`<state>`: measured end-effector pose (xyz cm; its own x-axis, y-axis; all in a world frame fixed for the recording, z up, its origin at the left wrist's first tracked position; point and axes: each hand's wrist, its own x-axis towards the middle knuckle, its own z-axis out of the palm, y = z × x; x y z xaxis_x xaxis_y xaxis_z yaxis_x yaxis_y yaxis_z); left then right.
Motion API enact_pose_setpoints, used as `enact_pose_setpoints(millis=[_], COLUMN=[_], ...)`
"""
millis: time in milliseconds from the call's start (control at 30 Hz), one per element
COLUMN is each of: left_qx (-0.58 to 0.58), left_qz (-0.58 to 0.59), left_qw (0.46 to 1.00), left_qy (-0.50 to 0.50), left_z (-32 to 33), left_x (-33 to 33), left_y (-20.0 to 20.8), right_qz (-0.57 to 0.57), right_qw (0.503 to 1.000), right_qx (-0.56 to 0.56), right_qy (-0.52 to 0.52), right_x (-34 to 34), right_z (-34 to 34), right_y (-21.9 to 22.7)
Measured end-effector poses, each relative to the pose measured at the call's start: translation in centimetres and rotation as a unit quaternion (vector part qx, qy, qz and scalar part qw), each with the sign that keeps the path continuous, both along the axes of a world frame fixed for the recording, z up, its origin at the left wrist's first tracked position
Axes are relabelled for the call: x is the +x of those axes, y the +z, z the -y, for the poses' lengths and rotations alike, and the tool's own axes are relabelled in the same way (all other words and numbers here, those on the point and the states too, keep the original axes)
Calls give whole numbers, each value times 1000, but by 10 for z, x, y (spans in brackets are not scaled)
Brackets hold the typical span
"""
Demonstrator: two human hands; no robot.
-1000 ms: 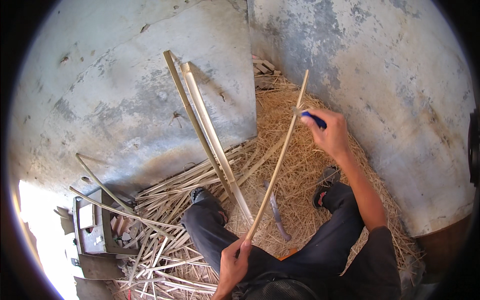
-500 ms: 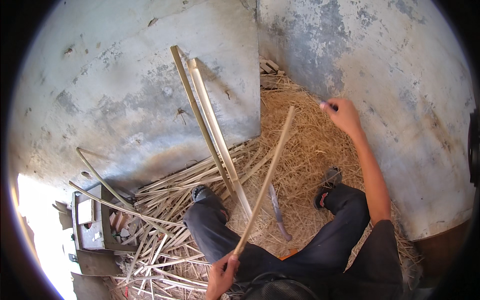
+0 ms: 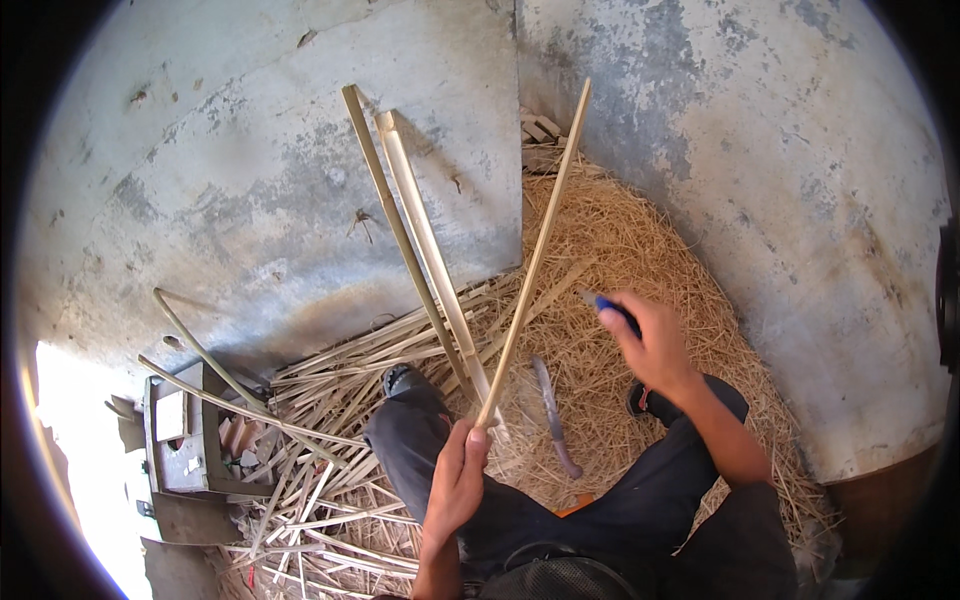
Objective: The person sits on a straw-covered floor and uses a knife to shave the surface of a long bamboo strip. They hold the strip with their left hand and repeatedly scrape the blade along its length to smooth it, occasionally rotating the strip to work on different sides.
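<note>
My left hand (image 3: 459,470) is closed around the lower end of a long bamboo strip (image 3: 545,235), which slants up and away to the right. In my right hand (image 3: 655,345) is a small knife with a blue handle (image 3: 622,312); its short blade points left toward the strip, apart from it. Between my legs a machete (image 3: 550,410) lies on the shavings, its handle toward me. Two more bamboo lengths, a narrow pole (image 3: 400,235) and a wider split piece (image 3: 425,225), lean against the wall just left of the held strip.
A thick heap of bamboo shavings (image 3: 640,240) covers the floor ahead and right. Cut strips (image 3: 330,370) lie piled at left beside a grey cabinet (image 3: 195,450) with rubble in it. Stained walls (image 3: 250,150) meet in the far corner. An orange piece (image 3: 576,505) shows near my lap.
My right hand has come down and left with the knife, nearer the strip. My left hand has risen, and the strip now reaches farther up and stands steeper.
</note>
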<state>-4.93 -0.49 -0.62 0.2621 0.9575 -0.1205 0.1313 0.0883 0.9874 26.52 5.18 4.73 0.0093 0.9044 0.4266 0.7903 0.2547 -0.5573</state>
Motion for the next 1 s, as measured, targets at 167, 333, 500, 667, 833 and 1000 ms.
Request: enact_pose_setpoints(millis=[167, 333, 500, 667, 833, 1000], left_qx=[41, 54, 63, 59, 53, 42], left_qz=[-47, -27, -22, -50, -72, -57], left_qw=[997, 996, 995, 995, 994, 996], left_qy=[-42, -69, -79, -68, -69, -54], left_z=[-6, -5, -7, -7, -5, -3], left_x=[25, 39, 47, 51, 50, 49], left_y=[24, 25, 30, 34, 31, 30], right_qz=[-30, 18, 12, 47, 41, 53], right_qw=[989, 986, 984, 983, 981, 976], right_qx=[89, 101, 125, 138, 171, 191], right_qy=[118, 133, 130, 111, 82, 88], right_x=[-41, -48, -53, -50, -46, -42], right_z=[39, 46, 45, 44, 38, 31], right_y=[-6, -12, -10, -5, -5, -2])
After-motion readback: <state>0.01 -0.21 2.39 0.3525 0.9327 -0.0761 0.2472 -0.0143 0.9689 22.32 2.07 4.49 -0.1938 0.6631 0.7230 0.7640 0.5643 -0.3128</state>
